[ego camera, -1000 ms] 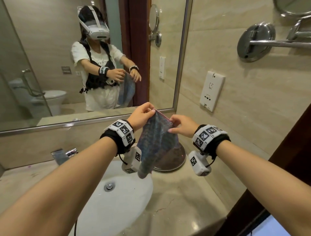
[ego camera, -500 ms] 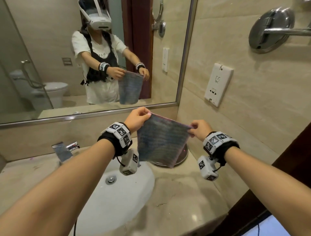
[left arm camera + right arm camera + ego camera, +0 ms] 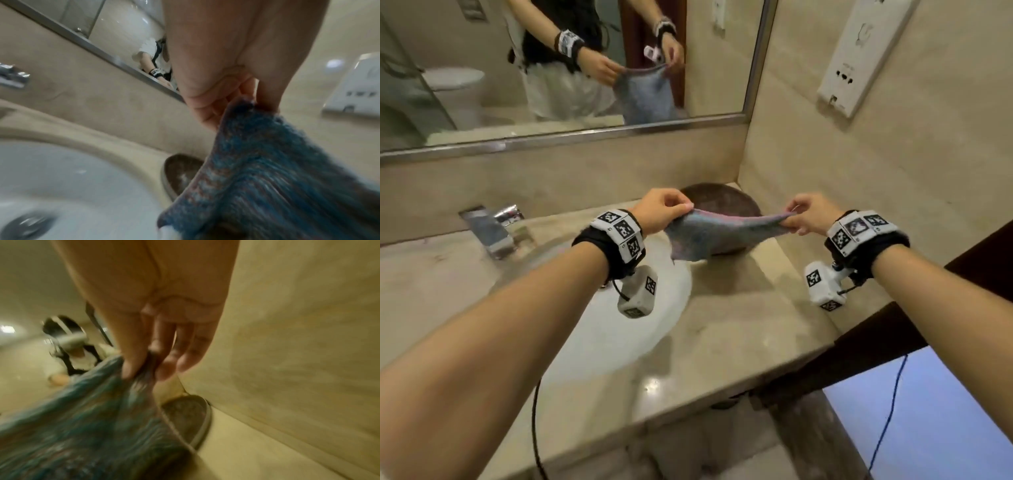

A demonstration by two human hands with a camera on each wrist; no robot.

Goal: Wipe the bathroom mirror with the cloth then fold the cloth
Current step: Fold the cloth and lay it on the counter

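A blue-grey striped cloth with a pink edge is stretched between my two hands above the counter's back right corner. My left hand pinches its left top corner; the left wrist view shows the thumb and fingers of the hand nipping the cloth. My right hand pinches the right top corner, and the right wrist view has the hand closed on the cloth. The mirror spans the wall behind and reflects both hands and the cloth.
A white basin is set in the beige stone counter, with a chrome tap at its back left. A dark round dish sits in the corner under the cloth. A white wall socket panel is on the right wall.
My hands have drawn apart and come down toward the counter, pulling the cloth out wide and flatter. My head has tilted down, so more counter and less mirror shows.
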